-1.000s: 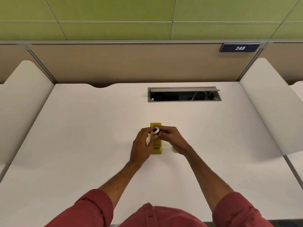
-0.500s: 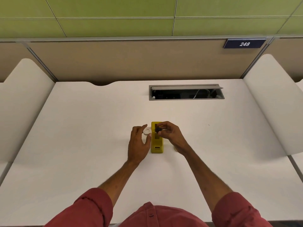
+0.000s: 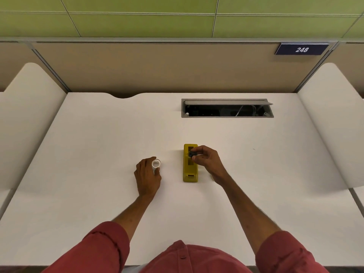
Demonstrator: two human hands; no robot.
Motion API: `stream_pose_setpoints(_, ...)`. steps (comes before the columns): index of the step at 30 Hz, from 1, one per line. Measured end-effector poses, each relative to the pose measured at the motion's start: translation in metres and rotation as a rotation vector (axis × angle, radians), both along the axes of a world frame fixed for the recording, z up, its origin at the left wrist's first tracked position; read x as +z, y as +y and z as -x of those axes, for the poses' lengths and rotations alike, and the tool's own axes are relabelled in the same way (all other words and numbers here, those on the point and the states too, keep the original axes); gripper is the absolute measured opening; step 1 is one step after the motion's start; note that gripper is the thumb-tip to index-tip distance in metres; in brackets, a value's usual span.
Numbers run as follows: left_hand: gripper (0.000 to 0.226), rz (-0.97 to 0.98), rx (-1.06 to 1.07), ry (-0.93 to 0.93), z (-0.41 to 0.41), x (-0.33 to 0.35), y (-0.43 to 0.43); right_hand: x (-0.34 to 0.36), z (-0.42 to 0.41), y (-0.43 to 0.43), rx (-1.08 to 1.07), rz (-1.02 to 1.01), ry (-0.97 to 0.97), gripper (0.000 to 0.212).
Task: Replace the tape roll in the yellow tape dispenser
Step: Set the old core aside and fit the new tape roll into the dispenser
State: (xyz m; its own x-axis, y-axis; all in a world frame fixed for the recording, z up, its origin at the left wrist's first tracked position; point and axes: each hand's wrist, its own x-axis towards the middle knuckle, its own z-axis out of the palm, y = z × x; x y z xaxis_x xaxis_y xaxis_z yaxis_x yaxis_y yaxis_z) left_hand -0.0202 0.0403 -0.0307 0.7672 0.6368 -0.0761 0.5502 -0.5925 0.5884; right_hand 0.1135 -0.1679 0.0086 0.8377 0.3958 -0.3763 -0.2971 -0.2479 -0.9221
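Note:
The yellow tape dispenser (image 3: 190,166) lies lengthwise on the white desk (image 3: 98,134), its dark slot facing up. My right hand (image 3: 206,160) hovers over its far half, fingertips pinching a small black spool (image 3: 191,154) just above the slot. To the left, a white tape roll (image 3: 156,163) rests at desk level, apart from the dispenser. My left hand (image 3: 147,178) holds that roll between thumb and fingers. A small pale object by my right wrist is mostly hidden.
An open grey cable hatch (image 3: 227,108) with wires inside sits at the back right of the desk. White curved dividers (image 3: 27,115) bound both sides. A brown partition with a "248" sign (image 3: 302,49) stands behind.
My left hand has carried the white tape roll leftward, away from the dispenser, down to the desk. My right hand stays over the dispenser, still pinching the black spool.

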Motion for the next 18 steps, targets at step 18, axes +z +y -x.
stream_pose_setpoints(18,0.058,0.017,-0.026,0.070,0.000,-0.005,0.012,0.004,0.002,-0.002,-0.005,-0.010,0.010,0.033)
